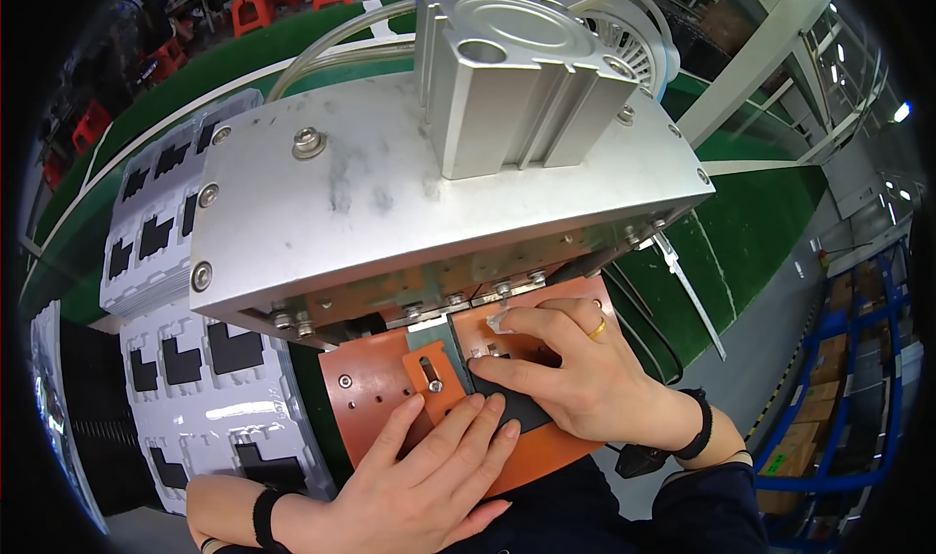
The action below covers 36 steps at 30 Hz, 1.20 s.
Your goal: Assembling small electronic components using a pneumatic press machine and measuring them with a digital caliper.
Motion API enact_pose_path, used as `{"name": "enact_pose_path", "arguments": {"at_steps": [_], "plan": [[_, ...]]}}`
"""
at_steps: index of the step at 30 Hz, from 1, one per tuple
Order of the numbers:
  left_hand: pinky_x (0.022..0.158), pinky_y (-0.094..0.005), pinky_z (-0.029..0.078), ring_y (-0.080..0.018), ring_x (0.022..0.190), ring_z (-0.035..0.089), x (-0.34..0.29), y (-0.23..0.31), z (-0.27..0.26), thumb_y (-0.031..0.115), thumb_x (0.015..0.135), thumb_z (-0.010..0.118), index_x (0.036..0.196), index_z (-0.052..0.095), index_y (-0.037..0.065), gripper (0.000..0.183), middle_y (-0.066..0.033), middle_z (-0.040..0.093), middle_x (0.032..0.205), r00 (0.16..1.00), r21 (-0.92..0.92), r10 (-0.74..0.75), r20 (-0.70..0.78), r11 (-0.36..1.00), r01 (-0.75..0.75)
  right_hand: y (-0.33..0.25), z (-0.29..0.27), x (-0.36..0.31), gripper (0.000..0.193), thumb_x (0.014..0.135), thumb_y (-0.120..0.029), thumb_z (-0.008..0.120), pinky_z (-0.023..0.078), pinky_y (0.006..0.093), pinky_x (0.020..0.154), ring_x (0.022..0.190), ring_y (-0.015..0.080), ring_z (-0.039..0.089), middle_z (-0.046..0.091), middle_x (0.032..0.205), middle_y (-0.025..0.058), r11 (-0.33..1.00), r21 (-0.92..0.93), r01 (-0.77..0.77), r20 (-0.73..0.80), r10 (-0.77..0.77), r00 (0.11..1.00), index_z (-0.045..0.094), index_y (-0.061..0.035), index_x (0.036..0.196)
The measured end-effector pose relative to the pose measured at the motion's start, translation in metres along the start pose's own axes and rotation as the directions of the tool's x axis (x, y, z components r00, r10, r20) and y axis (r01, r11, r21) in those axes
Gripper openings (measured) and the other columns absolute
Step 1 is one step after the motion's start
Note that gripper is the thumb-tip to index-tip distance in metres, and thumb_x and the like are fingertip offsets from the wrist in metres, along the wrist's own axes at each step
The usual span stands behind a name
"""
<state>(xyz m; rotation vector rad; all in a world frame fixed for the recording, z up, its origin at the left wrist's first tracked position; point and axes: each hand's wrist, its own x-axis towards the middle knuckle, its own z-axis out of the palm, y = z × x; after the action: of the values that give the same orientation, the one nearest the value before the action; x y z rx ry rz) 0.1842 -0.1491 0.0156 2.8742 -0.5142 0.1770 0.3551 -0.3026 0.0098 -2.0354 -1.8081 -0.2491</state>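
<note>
We are seating a flat dark part on the orange base plate of a small press, just under the overhang of its grey metal top plate and the ribbed aluminium cylinder above. Our right hand lies over the part's far end, fingers curled and pressing down on it, while our left hand rests nearly flat, fingers close together, fingertips touching the part's near edge and the plate beside it; neither hand grips, both pin. To do this well, we judge that we should push the part snug against the small orange stop with its slot, keep it flat on the plate, and keep fingers clear of the press gap. The part's long axis seems to run from upper left, near the stop, to lower right toward our body; much of it is hidden under our fingers. Trays of black L-shaped pieces lie to the left.
</note>
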Motion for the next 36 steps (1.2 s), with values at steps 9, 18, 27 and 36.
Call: {"name": "enact_pose_path", "arguments": {"at_steps": [9,18,27,36], "plan": [[0.104,-0.0554,0.029,-0.0288,0.124,0.047,-0.002,-0.002,0.0,0.05,0.081,0.061,0.126,0.059,0.01,0.061,-0.0137,0.053,0.134,0.999,-0.005,-0.029,0.035,1.0,0.03,0.002,-0.018,-0.017,0.037,0.074,-0.013,0.072,0.047,0.0347,0.079,0.096,0.024,0.055,0.059,0.117,0.0066,0.985,0.149,-0.083,-0.11,0.1,0.989,0.068,-0.011,0.111],[0.106,-0.0588,0.025,-0.0389,0.126,0.041,0.005,-0.02,-0.008,0.065,0.075,0.063,0.129,0.058,0.013,0.075,-0.0178,0.046,0.139,0.995,-0.101,-0.087,0.051,0.991,0.092,0.019,-0.01,-0.016,0.03,0.073,-0.019,0.077,0.049,0.0356,0.079,0.095,0.0247,0.057,0.061,0.11,0.0073,0.945,0.32,-0.066,0.009,0.067,0.998,0.068,-0.0075,0.099],[0.107,-0.0583,0.025,-0.0395,0.126,0.042,0.011,-0.033,-0.002,0.064,0.076,0.064,0.125,0.061,0.013,0.07,-0.0156,0.047,0.138,0.996,-0.13,-0.084,-0.002,0.988,0.083,0.025,-0.007,-0.006,0.027,0.072,-0.019,0.078,0.05,0.0363,0.082,0.093,0.0258,0.057,0.061,0.106,0.0083,0.95,0.312,-0.034,-0.022,0.042,0.999,0.069,-0.007,0.094],[0.109,-0.0551,0.023,-0.0358,0.126,0.042,0.012,-0.032,-0.004,0.068,0.078,0.059,0.125,0.062,0.021,0.066,-0.0121,0.048,0.138,0.993,-0.161,-0.113,0.04,0.98,0.118,0.024,-0.008,-0.004,0.026,0.071,-0.017,0.079,0.05,0.0333,0.075,0.091,0.0254,0.057,0.059,0.108,0.0084,0.955,0.294,-0.029,-0.01,0.034,0.999,0.069,-0.0072,0.092]]}}
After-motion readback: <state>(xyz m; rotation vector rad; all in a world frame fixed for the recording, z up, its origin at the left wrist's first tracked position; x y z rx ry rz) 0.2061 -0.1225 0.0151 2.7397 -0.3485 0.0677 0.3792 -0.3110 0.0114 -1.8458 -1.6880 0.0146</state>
